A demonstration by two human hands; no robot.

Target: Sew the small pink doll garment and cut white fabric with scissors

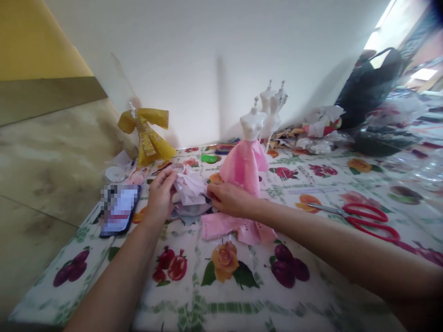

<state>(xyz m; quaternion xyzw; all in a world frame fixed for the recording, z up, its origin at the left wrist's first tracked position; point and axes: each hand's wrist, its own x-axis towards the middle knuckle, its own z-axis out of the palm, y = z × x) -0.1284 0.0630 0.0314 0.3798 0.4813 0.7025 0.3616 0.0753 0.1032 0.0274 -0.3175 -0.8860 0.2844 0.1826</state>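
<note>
A crumpled white bundle, cloth or paper, lies between my two hands in the middle of the table. My left hand pinches its left side, close to a clear round roll, apparently tape. At the bundle's right edge my right hand is closed, and its fingertips hide what they grip. Just behind that hand stands a white mannequin wearing a pink skirt. Under my right wrist a flat pink cloth piece with small dots along its edge rests on the table.
Red-handled scissors lie at right, blades pointing left. A phone lies left of my left hand. At the back are a mannequin in a yellow dress, two bare mannequins, a green object and scraps. A fruit-patterned tablecloth covers the table.
</note>
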